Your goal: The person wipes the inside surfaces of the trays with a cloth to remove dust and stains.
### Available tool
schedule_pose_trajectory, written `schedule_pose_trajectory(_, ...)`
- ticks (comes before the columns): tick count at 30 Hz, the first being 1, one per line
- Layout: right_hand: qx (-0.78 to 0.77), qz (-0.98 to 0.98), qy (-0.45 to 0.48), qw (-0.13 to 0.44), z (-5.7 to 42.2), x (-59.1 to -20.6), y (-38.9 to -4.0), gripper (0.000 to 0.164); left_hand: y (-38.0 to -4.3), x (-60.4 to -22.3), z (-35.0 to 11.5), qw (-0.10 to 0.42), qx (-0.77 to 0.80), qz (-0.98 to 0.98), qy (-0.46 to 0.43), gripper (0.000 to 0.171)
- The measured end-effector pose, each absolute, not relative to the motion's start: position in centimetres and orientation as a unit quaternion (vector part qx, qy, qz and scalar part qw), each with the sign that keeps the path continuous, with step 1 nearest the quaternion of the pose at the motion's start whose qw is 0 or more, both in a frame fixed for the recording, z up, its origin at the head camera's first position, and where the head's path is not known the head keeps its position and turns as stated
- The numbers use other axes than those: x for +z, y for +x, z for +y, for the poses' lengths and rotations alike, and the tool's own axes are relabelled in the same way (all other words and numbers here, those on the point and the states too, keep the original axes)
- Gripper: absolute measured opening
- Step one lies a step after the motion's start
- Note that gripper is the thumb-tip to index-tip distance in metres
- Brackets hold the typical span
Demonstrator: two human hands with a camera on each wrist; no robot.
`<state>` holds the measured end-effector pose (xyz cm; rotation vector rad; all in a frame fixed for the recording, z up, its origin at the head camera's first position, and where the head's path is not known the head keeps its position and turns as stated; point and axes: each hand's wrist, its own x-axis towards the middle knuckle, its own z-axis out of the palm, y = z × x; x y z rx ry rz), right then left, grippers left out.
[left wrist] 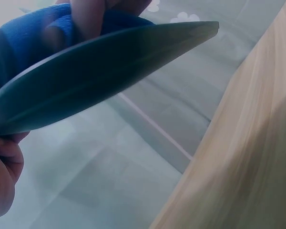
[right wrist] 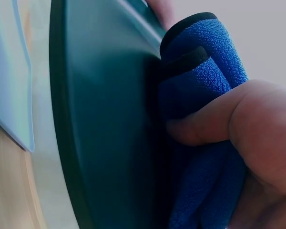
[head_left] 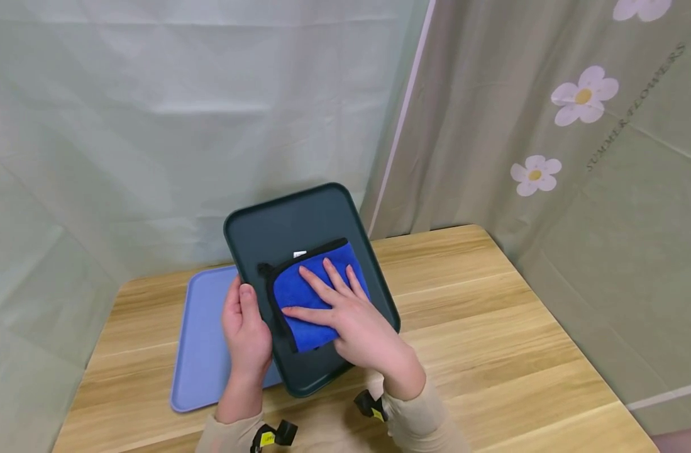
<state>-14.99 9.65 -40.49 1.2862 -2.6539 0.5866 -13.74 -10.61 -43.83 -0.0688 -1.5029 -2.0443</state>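
My left hand grips a dark green rectangular tray by its left edge, thumb on the upper face. The tray is tilted, raised over the table. A folded blue cloth with black edging and a small white tag lies against the tray's inner face. My right hand presses on the cloth with its fingers spread. In the left wrist view, the underside of the tray shows, with left fingers curled beneath it. The right wrist view shows the cloth in layers, the right thumb lying along it.
A light blue tray lies on the wooden table at the left, partly hidden behind the green tray and left hand. Pale curtains stand behind the table, with a flower-printed one on the right.
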Motion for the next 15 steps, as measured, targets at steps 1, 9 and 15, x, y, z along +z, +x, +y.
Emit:
schedule_pose_trajectory(1, 0.198, -0.882, 0.423, 0.064, 9.8, -40.5, -15.1, 0.103, -13.7, -43.8, -10.6, 0.299, -0.768, -0.566, -0.024, 0.044)
schedule_pose_trajectory(9, 0.226, -0.889, 0.396, 0.049, 11.0, -40.4, -15.8, 0.102, -13.7, -43.8, -10.8, 0.314, -0.759, -0.571, -0.001, 0.042)
schedule_pose_trajectory(15, 0.234, -0.890, 0.388, 0.046, 11.3, -40.3, -15.9, 0.100, -13.7, -43.8, -10.9, 0.318, -0.760, -0.567, 0.000, 0.041)
